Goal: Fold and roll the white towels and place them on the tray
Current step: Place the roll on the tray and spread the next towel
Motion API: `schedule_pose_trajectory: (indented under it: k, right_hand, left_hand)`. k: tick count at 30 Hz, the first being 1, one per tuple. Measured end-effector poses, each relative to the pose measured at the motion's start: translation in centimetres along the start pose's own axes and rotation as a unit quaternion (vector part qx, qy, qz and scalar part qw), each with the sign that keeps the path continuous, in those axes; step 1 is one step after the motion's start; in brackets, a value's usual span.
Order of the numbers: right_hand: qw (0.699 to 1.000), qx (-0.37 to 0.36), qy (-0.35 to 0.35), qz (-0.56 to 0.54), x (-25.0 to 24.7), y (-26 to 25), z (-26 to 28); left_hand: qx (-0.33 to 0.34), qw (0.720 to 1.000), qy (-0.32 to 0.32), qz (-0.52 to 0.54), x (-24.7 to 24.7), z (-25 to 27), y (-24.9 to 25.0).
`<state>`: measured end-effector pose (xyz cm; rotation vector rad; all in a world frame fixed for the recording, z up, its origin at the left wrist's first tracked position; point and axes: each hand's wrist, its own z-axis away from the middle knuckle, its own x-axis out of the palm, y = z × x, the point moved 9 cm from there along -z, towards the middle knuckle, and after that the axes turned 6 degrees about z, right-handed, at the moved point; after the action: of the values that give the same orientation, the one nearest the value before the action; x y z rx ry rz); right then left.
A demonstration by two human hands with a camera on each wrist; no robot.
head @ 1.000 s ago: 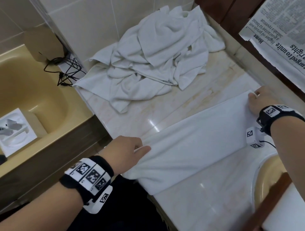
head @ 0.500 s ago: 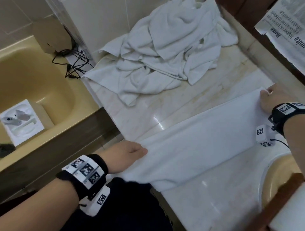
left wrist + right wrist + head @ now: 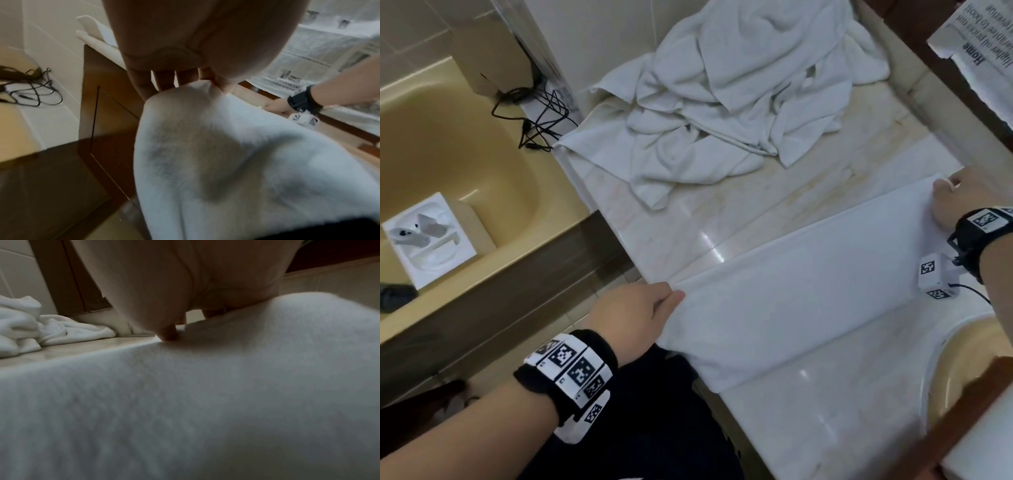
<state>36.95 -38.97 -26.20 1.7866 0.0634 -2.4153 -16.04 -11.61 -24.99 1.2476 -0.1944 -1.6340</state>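
Observation:
A long folded white towel (image 3: 801, 287) lies stretched across the marble counter (image 3: 750, 212), its near end hanging past the counter's front edge. My left hand (image 3: 654, 305) pinches the towel's left corner, seen close in the left wrist view as the towel (image 3: 205, 146) gathered between thumb and fingers (image 3: 144, 87). At the far right my right hand (image 3: 948, 195) grips the opposite corner, and the right wrist view shows its thumb pressed on the towel (image 3: 185, 394). No tray is in view.
A heap of crumpled white towels (image 3: 739, 99) fills the back of the counter. A beige bathtub (image 3: 448, 154) with a white box (image 3: 428, 240) on its rim lies left, black cables (image 3: 534, 120) behind it. A sink (image 3: 969, 370) and newspaper (image 3: 983, 54) are at the right.
The towel has been drawn tighter and straighter between both hands. My left hand has shifted slightly left, past the counter's edge; the right hand keeps its corner.

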Motion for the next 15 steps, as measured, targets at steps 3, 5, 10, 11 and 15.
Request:
schedule_pose_trajectory:
  k: [3, 5, 10, 11, 15]
  right_hand:
    - [1.0, 0.003, -0.001, 0.0, -0.1, -0.2, 0.4]
    - [1.0, 0.003, -0.004, 0.003, -0.1, -0.2, 0.4]
    - [1.0, 0.004, 0.007, 0.006, -0.7, -0.1, 1.6]
    - [1.0, 0.003, 0.009, 0.004, -0.9, -0.2, 1.9]
    - [1.0, -0.003, 0.003, -0.009, -1.4, -0.7, 2.7]
  left_hand:
    - [0.056, 0.995, 0.065, -0.054, -0.3, 0.5, 0.6]
    - [0.083, 0.986, 0.109, -0.091, -0.4, 0.6, 1.0]
    - [0.073, 0.98, 0.148, -0.112, -0.2, 0.7, 0.7]
    - [0.064, 0.981, 0.146, -0.113, -0.1, 0.6, 0.5]
    - [0.052, 0.976, 0.159, -0.139, -0.2, 0.3, 0.6]
